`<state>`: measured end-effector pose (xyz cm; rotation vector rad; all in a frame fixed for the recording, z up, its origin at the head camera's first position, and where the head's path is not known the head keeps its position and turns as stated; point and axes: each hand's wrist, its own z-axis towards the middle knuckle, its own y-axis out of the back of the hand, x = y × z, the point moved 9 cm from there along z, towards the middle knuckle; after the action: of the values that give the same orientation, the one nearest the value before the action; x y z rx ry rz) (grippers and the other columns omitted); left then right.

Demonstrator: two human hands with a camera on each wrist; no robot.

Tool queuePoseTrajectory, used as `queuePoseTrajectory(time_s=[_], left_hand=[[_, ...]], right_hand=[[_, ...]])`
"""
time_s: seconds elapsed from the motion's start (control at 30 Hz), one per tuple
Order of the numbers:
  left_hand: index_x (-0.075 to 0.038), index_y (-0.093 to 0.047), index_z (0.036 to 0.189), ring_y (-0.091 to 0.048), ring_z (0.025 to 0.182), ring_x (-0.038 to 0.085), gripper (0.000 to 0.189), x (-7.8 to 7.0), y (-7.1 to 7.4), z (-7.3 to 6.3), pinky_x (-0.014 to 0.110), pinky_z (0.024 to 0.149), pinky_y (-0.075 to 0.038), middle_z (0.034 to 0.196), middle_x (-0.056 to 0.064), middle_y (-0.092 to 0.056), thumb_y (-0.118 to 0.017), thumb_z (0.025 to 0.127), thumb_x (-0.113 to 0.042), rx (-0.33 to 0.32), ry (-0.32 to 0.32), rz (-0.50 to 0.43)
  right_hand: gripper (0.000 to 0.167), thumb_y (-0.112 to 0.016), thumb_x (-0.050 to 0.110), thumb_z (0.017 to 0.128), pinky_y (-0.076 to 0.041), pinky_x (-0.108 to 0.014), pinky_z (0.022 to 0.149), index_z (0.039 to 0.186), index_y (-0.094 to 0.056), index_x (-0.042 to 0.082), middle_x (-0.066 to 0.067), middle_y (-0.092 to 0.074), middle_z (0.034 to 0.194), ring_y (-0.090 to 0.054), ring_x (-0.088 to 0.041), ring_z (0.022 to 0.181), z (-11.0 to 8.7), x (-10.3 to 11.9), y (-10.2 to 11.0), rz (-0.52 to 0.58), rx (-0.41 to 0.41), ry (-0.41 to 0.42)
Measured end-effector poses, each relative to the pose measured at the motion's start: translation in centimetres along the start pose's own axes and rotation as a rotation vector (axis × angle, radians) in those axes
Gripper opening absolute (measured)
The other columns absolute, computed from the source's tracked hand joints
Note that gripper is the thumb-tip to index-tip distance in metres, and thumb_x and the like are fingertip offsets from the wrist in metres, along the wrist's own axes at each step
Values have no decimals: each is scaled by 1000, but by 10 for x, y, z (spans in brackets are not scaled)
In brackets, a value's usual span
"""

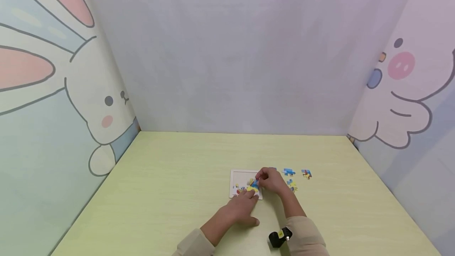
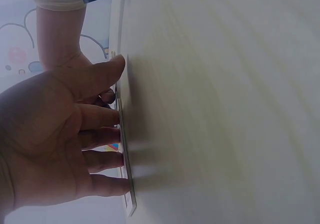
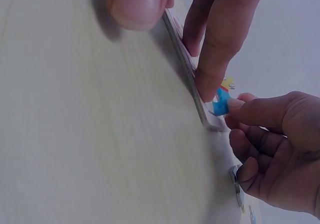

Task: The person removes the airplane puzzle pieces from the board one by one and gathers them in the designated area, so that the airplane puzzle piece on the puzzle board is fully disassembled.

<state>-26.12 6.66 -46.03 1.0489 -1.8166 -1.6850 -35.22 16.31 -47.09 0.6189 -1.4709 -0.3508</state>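
Observation:
A pale framed jigsaw tray point(image 1: 231, 181) lies on the table with several coloured pieces fitted along its lower part. My left hand point(image 1: 242, 210) rests its straight fingertips on the tray's near edge, thumb held off to the side. In the right wrist view, a blue puzzle piece point(image 3: 220, 104) is pinched between the thumb and forefinger of my right hand point(image 1: 272, 181), at the tray's right end. Part of the picture in the tray is hidden under both hands.
Loose puzzle pieces lie to the right of the tray: a blue one point(image 1: 288, 172), a red and blue one point(image 1: 306, 174) and a blue and yellow group point(image 1: 292, 185). A black wrist device point(image 1: 280, 237) sits by the right sleeve. Printed walls border the table.

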Motion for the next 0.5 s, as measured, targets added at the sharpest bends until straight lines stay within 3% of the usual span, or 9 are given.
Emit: queuePoseTrajectory(time_s=[0.5], left_hand=[[-10,-48,136,-37,127,26,72,3,0,-3,39,95,-39,140,5,-41,-69,78,-48,17,18,9]], right_hand=[[7,-64,-4,80,-42,-29,61,81,-62,2,-1,-55,72,-48,-16,67,3,10,-5,-36,42,55]])
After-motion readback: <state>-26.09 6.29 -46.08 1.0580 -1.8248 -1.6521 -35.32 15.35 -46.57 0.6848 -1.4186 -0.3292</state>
